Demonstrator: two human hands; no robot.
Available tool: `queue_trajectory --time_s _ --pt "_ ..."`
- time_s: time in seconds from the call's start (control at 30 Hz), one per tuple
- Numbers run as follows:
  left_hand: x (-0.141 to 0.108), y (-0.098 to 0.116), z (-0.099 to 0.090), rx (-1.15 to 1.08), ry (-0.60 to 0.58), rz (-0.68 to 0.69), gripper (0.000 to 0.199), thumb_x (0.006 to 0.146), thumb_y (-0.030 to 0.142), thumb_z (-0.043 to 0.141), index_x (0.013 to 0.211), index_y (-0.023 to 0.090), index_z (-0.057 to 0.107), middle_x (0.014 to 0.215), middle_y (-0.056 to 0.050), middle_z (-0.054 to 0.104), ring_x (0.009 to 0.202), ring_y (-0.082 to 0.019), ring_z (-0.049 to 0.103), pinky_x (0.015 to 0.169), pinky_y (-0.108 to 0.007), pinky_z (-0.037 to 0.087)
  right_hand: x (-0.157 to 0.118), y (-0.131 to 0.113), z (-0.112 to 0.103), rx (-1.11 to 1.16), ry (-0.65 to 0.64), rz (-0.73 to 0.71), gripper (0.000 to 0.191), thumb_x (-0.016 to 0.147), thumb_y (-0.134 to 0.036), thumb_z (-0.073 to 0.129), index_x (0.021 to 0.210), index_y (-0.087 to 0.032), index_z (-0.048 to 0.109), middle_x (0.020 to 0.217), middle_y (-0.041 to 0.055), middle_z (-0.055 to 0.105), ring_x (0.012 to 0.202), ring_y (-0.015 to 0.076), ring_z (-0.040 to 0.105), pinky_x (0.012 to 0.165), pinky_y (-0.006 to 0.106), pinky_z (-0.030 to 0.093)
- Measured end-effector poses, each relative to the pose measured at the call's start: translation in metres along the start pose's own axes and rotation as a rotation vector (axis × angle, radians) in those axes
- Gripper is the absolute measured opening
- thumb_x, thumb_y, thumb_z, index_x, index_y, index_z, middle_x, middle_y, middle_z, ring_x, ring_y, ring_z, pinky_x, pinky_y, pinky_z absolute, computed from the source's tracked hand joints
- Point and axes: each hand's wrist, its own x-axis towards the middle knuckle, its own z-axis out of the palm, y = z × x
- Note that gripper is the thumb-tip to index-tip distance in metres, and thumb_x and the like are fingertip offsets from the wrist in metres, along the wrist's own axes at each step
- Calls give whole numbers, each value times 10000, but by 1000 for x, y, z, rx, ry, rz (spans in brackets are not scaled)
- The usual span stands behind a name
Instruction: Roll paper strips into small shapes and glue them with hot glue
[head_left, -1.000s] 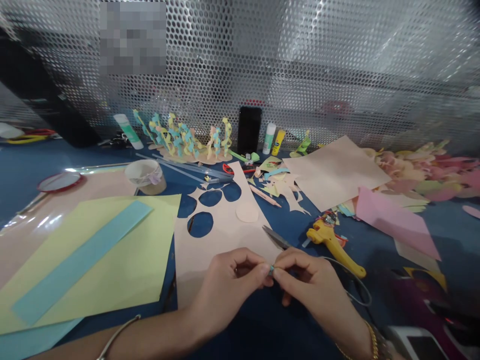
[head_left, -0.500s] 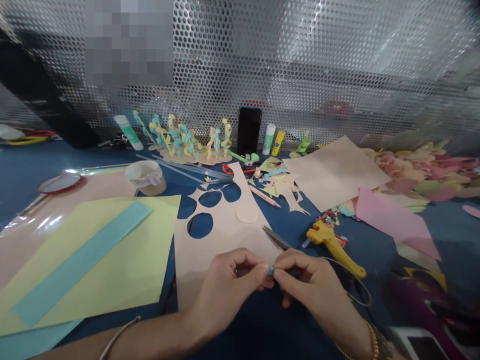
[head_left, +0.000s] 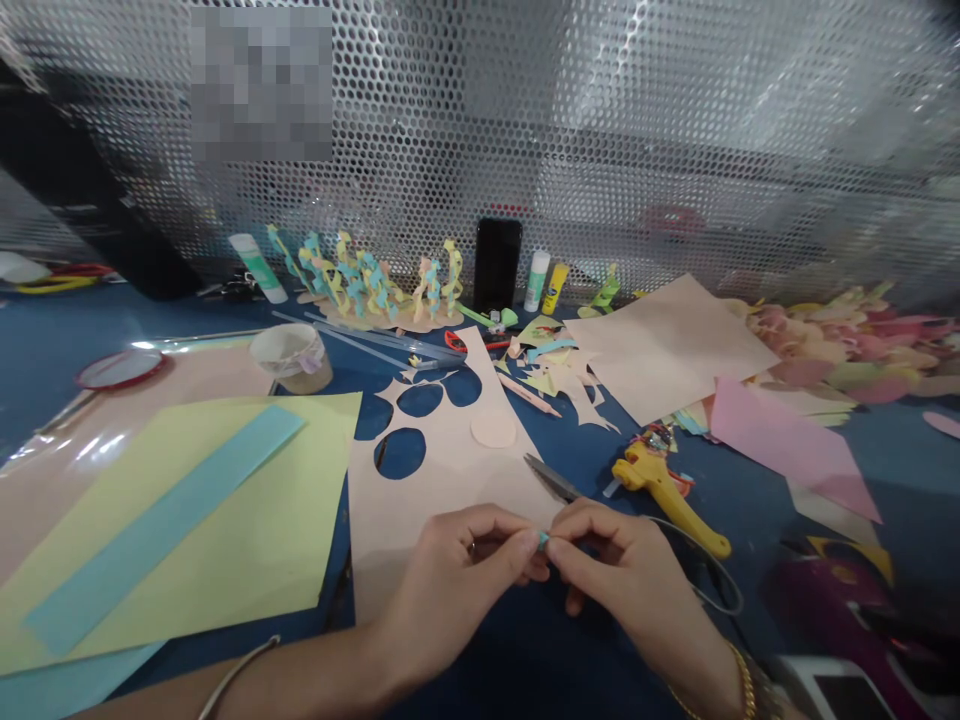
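Between the fingertips of both hands is a small piece of blue paper [head_left: 543, 540], mostly hidden by the fingers. My left hand [head_left: 472, 560] pinches it from one side, and my right hand [head_left: 622, 560] pinches it from the other. Under and beyond the hands lies a pale pink sheet [head_left: 450, 500] with round holes cut out of it. A cut-out pink disc [head_left: 493, 431] rests on that sheet. Scissors [head_left: 553, 478] lie just past my right hand, their blades pointing away to the left and their handles hidden.
A yellow glue gun [head_left: 667, 490] with its cord lies to the right. On the left, a blue paper strip [head_left: 169, 525] rests on yellow-green sheets [head_left: 277, 530], near a white tub [head_left: 292, 357]. Curled paper figures [head_left: 367, 275], a phone [head_left: 498, 262] and glue sticks [head_left: 537, 280] stand at the back.
Both hands stay in nearly the same place. The blue paper has turned very slightly between the fingertips; everything on the table lies as before.
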Motion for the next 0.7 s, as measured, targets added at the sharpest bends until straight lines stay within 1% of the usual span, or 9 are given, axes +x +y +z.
queue_trajectory --time_s 0.2,0.33,0.53,0.7 --pt "3 2 0 -37 33 -28 182 815 295 631 797 135 716 684 -45 716 662 -151 679 624 -223 543 0 2 -1 40 -59 -4 186 787 -343 678 786 -159 705 792 20 567 549 83 551 413 173 526" --pt "1 2 0 -15 32 -33 185 807 308 644 809 142 726 722 -51 727 687 -157 687 648 -225 549 -1 2 -1 47 -59 -1 196 770 -350 697 745 -156 705 767 19 563 574 97 562 418 175 528" --pt "-1 1 -1 74 27 12 199 818 324 632 800 153 732 738 -54 732 726 -165 679 669 -229 538 0 1 1 15 -13 7 227 743 -361 720 681 -145 688 717 7 563 512 78 539 404 167 515" --pt "1 3 0 16 40 -35 208 822 313 622 779 133 715 684 -49 718 667 -150 672 633 -225 538 0 0 1 39 -43 12 210 792 -366 675 775 -162 718 767 9 567 527 74 551 421 166 523"
